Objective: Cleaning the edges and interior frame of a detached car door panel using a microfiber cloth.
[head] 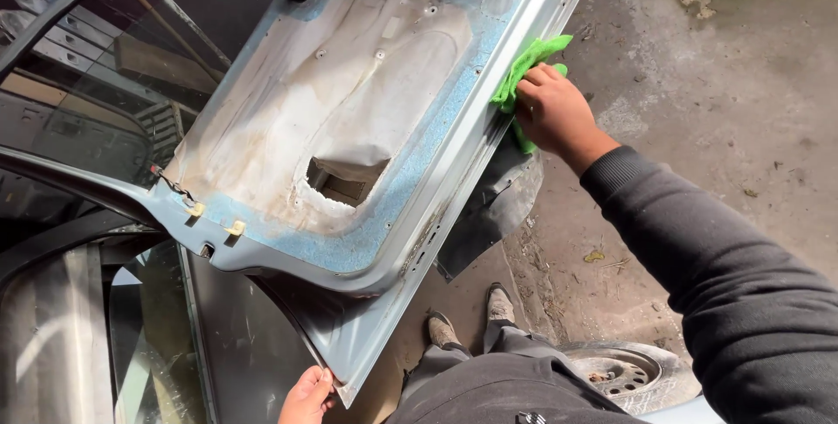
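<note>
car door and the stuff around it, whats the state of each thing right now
car door: open, trim stripped off, hole in the liner
green cloth: bunched, pressed on the door edge
right hand: closed on the cloth
left hand: gripping the door's lower corner
wheel: lying flat on the floor

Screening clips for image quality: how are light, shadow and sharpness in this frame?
Head view: hard sunlight washes out the stripped pale-blue car door panel and the concrete floor; the right hand pressing the green cloth stays sharp; the left hand at the door's lower edge sits in shadow; the window glass shows reflections.
</note>
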